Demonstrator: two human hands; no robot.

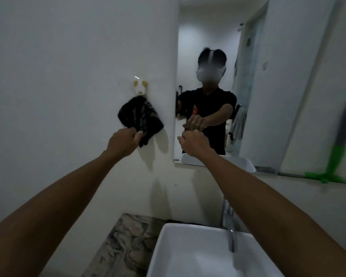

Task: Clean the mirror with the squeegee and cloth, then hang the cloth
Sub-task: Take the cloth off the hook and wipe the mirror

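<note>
A dark striped cloth [140, 117] hangs against the white wall just below a small animal-shaped hook [140, 88], left of the mirror [208, 37]. My left hand [125, 139] pinches the cloth's lower edge. In front of the mirror's lower left corner, my right hand [194, 142] is loosely curled with nothing in it. The squeegee [337, 152], grey handle and green head, leans on the mirror's bottom edge at the far right. Whether the cloth's loop is over the hook is hidden by the cloth.
A white basin [168, 254] with a chrome tap [229, 226] sits below my arms. A marbled countertop [126, 244] lies to its left. The mirror reflects a person, a doorway and a hanging towel.
</note>
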